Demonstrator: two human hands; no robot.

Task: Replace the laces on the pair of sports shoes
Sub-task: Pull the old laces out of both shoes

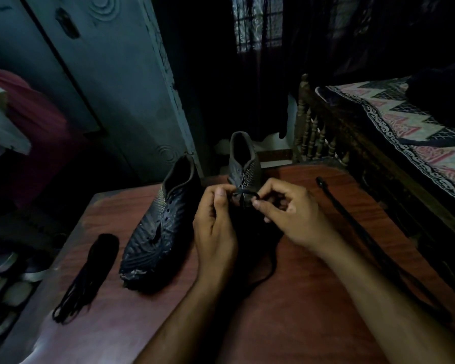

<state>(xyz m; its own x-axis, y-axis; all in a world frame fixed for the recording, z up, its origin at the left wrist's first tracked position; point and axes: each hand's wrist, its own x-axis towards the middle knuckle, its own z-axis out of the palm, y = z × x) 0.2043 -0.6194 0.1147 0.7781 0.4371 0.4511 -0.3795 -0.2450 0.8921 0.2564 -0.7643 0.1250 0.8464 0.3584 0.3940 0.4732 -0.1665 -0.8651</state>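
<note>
Two dark sports shoes stand on a reddish-brown table [313, 298]. The left shoe [158, 224] lies unlaced, toe towards me, its eyelets bare. The right shoe [243, 164] is partly hidden behind my hands. My left hand [216, 224] and my right hand [286, 208] each pinch a black lace [244, 192] that runs across the right shoe's eyelets. More of that lace trails down over the table [271, 269] between my forearms. A bundled black lace [90, 274] lies at the left of the table. Another long black lace [352, 224] stretches along the right side.
A wooden bed [347, 143] with a patterned cover stands close along the table's right edge. A grey-blue cupboard door [111, 88] rises behind the table on the left. Shoes on a rack [3, 279] and hanging clothes [24, 122] are at the far left. The room is dim.
</note>
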